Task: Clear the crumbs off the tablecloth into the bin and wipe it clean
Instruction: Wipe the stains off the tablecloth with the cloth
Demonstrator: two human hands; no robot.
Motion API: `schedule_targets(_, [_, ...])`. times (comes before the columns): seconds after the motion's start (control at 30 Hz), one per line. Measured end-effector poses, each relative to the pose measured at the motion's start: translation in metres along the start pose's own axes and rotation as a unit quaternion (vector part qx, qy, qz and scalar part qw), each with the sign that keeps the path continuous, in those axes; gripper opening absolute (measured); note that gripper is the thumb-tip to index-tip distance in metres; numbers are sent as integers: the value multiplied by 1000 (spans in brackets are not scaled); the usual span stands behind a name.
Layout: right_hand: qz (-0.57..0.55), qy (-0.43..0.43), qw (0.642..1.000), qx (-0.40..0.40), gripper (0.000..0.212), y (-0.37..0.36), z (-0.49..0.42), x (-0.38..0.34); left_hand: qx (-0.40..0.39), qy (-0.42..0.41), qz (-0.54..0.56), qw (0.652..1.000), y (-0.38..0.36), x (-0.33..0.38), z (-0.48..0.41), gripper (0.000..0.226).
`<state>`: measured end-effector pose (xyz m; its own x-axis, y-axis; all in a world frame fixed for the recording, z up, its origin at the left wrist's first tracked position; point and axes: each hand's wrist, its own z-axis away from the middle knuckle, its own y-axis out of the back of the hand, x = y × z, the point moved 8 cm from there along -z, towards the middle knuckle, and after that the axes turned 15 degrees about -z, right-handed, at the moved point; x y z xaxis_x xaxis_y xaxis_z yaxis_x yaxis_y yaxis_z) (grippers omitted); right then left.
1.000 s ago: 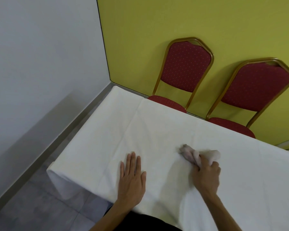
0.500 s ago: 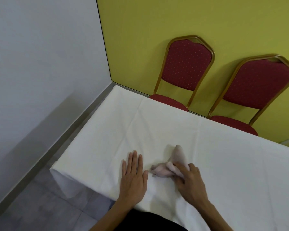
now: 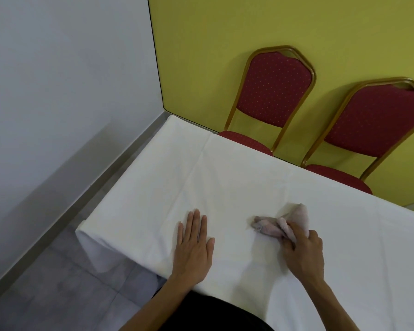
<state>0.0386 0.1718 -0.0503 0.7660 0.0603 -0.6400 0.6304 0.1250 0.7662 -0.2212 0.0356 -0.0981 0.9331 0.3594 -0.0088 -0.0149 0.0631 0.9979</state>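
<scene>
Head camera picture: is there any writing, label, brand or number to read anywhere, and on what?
None. No text shows anywhere in this view.
The tablecloth is plain white.
The cloth in the right hand bears no label that shows.
The two chairs carry only a dotted pattern, no words.
The walls are bare.
The left hand lies flat on the tablecloth, with no writing near it.
</scene>
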Motion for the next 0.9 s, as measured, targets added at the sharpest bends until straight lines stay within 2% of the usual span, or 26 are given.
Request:
schedule_targets(0.27, [-26, -69, 997, 13, 37, -23, 22, -27, -13, 6, -1, 1000, -2, 2, -2, 64])
schedule_targets(0.37, [-4, -32, 999, -26, 42, -55, 48, -61, -26, 3, 11, 1000, 0, 6, -5, 66])
schedule_targets(0.47, [9, 29, 997, -71, 45, -75, 67, -85, -14, -38, 7, 999, 3, 12, -8, 64])
schedule_targets(0.6, [49, 59, 994, -77, 46, -53, 66, -69, -4, -80, 10, 997, 0, 10, -8, 59])
schedule_targets(0.67, [62, 24, 997, -36, 46, -24, 60, -38, -3, -89, 12, 996, 1, 10, -8, 59])
schedule_targets(0.77, [47, -92, 994, 44, 39, 25, 55, 22, -24, -95, 10, 995, 2, 12, -9, 58])
schedule_targets(0.9, [-19, -235, 962, 138, 43, 48, 82, 58, -66, -96, 29, 993, 2, 21, -12, 64])
